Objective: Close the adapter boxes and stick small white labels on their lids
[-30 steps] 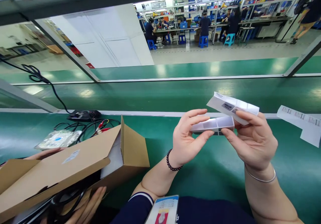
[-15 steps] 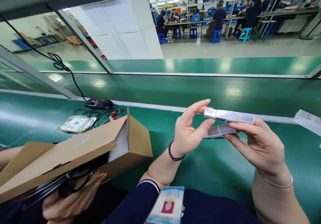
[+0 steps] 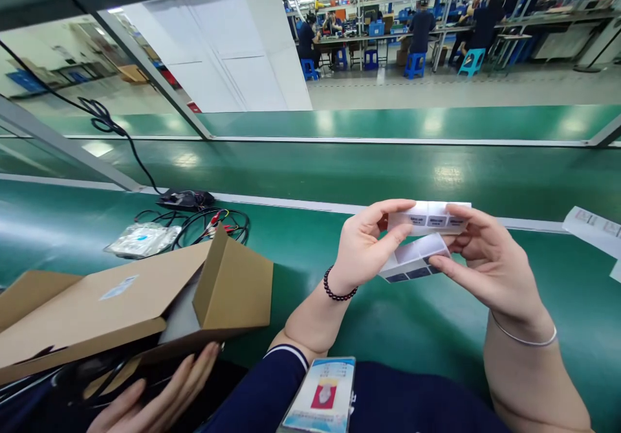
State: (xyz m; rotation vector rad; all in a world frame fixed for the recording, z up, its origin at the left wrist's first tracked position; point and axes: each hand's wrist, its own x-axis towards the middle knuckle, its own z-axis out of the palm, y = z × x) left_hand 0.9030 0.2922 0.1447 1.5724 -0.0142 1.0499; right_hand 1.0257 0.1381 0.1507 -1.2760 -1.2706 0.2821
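Both hands were raised in front of the chest over the green belt (image 3: 436, 329). The left hand (image 3: 361, 252) pinched the left end of a folded label strip (image 3: 427, 219) between thumb and fingers, while the right hand (image 3: 485, 265) gripped its right end, fingers curled, wrist bent.

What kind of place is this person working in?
It looks like a factory assembly or packing line. A long green conveyor belt runs past the person, whose left hand and right hand hold a strip of labels. Beyond it, seated workers sit at benches under stocked shelves.
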